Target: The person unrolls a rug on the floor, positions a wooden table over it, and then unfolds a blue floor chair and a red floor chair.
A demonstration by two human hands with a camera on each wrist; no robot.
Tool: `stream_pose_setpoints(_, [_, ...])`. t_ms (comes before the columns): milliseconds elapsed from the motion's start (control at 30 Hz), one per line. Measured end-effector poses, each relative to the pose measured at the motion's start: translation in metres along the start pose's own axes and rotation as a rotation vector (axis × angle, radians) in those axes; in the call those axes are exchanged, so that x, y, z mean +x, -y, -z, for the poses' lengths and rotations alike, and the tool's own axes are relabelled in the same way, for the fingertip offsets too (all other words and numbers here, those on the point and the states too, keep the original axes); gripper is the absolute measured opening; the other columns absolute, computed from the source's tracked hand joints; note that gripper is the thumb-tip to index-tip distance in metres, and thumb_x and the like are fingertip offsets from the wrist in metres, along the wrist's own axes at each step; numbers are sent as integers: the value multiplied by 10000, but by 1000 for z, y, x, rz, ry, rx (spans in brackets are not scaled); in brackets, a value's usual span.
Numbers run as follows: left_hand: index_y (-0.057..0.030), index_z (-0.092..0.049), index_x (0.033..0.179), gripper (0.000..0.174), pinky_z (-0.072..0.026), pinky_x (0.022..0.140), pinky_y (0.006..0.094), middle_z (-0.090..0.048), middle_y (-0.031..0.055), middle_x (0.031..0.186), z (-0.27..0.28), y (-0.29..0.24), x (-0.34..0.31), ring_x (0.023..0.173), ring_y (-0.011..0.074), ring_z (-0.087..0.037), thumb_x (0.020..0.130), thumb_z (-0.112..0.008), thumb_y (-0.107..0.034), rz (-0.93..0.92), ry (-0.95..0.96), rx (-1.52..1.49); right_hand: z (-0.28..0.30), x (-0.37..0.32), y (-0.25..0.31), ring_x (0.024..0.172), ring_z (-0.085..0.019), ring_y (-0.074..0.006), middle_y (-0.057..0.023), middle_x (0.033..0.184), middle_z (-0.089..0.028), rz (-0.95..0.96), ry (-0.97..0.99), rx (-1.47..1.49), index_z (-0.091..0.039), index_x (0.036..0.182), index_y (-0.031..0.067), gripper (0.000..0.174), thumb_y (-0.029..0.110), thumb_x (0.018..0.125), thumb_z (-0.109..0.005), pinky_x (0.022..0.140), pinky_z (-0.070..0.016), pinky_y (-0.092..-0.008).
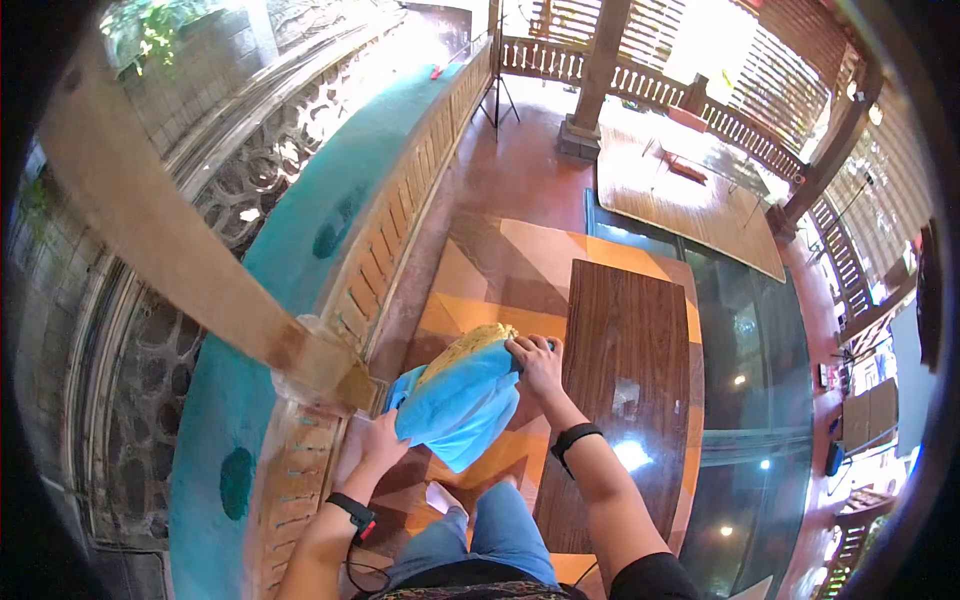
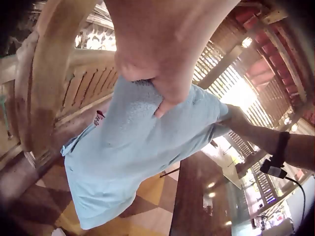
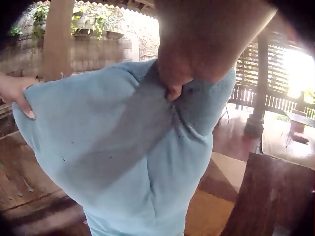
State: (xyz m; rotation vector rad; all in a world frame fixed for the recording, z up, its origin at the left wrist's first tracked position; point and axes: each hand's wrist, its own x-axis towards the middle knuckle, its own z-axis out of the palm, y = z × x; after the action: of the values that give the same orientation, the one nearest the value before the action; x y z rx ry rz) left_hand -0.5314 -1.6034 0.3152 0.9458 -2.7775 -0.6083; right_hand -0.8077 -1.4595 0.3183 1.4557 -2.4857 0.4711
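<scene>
A light blue cloth [image 1: 465, 400] with a yellow patterned area along its far side hangs in front of the person's legs, held between both hands. The left hand [image 1: 380, 440] grips its left edge; in the left wrist view the thumb [image 2: 168, 107] lies over the fabric. At the upper right of the cloth, the right hand [image 1: 538, 365] holds a bunched part, and folds run down from that grip in the right wrist view. A small patch with red marks [image 2: 99, 117] shows at the cloth's edge in the left wrist view.
A dark wooden table [image 1: 625, 370] stands close on the right. A wooden railing [image 1: 385, 255] and a slanting post [image 1: 190, 240] are on the left. Patterned tan and orange flooring [image 1: 480, 265] lies below. Farther back are a light wooden table [image 1: 640, 180] and a tripod [image 1: 497, 100].
</scene>
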Motion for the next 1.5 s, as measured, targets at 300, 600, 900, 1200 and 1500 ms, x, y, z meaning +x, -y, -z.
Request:
stream_pose_setpoints(300, [-16, -487, 883, 420, -458, 661, 454, -560, 206, 848, -93, 17, 93, 783, 389, -551, 600, -713, -227, 20, 133, -104, -75, 62, -85, 995, -507, -156, 31, 1044, -576, 66, 159, 45, -568, 1034, 199, 386, 64, 675, -530, 839, -295, -434])
stream_pose_setpoints(600, [-59, -339, 1190, 654, -426, 741, 471, -558, 276, 915, -166, 75, 144, 848, 427, -539, 633, -660, -179, 334, 324, 25, -216, 47, -98, 1147, -395, -238, -42, 1175, -491, -78, 292, 195, -529, 1107, 199, 347, 215, 763, -571, 927, -280, -475])
stream_pose_setpoints(900, [-9, -279, 1239, 850, -434, 760, 452, -540, 258, 993, -238, 179, 166, 894, 406, -531, 578, -709, -327, 429, 242, 136, -336, -157, -93, 936, -555, -333, -158, 1019, -583, -868, 882, 652, -567, 1045, 121, 301, 229, 766, -537, 820, -437, -396])
stream_pose_setpoints(1200, [3, -386, 1205, 864, -411, 815, 460, -561, 262, 1000, -230, 240, 226, 936, 396, -539, 578, -694, -505, 561, 331, -1, -354, -241, -55, 888, -577, -326, -171, 935, -610, -921, 1132, 474, -570, 1063, 142, 297, 236, 800, -470, 779, -453, -415])
stream_pose_setpoints(1500, [-18, -448, 1151, 643, -417, 810, 447, -573, 254, 969, -241, 265, 215, 938, 402, -532, 664, -659, -382, 544, 317, 133, -391, -250, -14, 872, -577, -334, -179, 902, -610, -1133, 877, 617, -588, 1013, 99, 282, 246, 813, -454, 765, -459, -403])
